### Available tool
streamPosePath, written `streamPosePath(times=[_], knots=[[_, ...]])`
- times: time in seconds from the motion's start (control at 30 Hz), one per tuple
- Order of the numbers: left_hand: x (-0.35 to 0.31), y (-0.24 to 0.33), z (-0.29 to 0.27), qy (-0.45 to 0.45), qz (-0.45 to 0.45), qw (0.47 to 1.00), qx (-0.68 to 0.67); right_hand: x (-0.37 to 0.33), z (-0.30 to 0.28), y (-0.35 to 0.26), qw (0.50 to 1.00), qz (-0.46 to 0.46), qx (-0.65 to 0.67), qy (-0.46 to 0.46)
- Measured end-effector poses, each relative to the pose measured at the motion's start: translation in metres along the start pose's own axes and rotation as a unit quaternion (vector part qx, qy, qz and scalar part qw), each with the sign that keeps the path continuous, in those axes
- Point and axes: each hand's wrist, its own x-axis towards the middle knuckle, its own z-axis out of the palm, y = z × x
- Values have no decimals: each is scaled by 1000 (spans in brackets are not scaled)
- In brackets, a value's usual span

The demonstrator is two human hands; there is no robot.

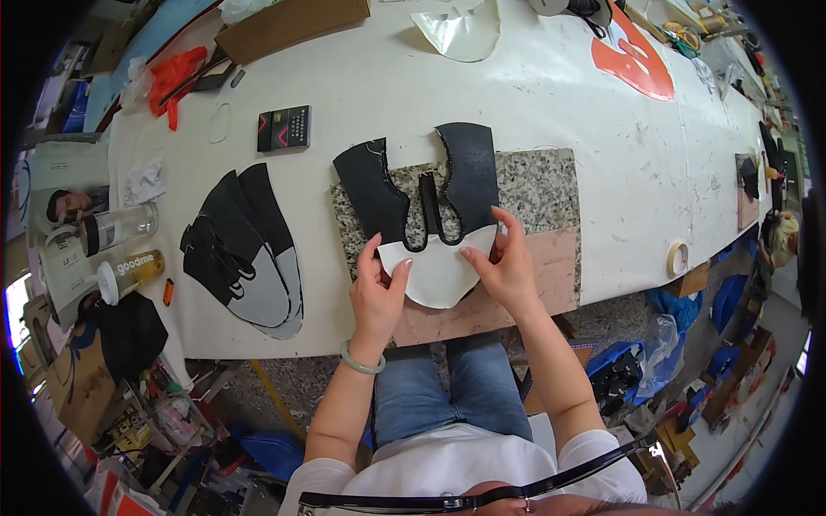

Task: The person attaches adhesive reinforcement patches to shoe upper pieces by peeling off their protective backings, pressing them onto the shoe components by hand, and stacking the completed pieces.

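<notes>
A flat shoe upper (475, 176) lies in front of me, with two black side wings spread away from me and a black tongue strip between them. Its rounded white toe piece (434, 277) points toward my body. My left hand (377, 297) pinches the toe piece's left edge between thumb and fingers. On the opposite edge, my right hand (506, 265) grips near the seam with the black wing, thumb on top. Underneath is a speckled granite slab (546, 185), with a pinkish board (551, 267) on its near part. Several black uppers with grey toes (258, 297) lie stacked to the left.
A small black box (284, 128) sits beyond the stack. At far left stand a clear bottle (125, 225) and a lidded cup (133, 273), beside an orange lighter (168, 291). A tape roll (678, 258) rests near the right edge. Cardboard (292, 26) lies at the back.
</notes>
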Motion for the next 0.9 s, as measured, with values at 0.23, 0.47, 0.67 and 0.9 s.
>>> streamPosePath(times=[0.23, 0.47, 0.67, 0.9], knots=[[0, -3, 1, -3, 5, 1000, 12, 0, -2, 1, 1000, -1, -14, 12], [0, -5, 1, 5, 25, 998, 61, 1, 0, 2, 1000, 3, -21, 12], [0, 9, 6, 16, 31, 992, 118, 0, 2, -2, 986, -37, -160, 35], [-3, 10, 28, -77, 366, 883, 282, -1, -3, 8, 941, -126, -302, 88]])
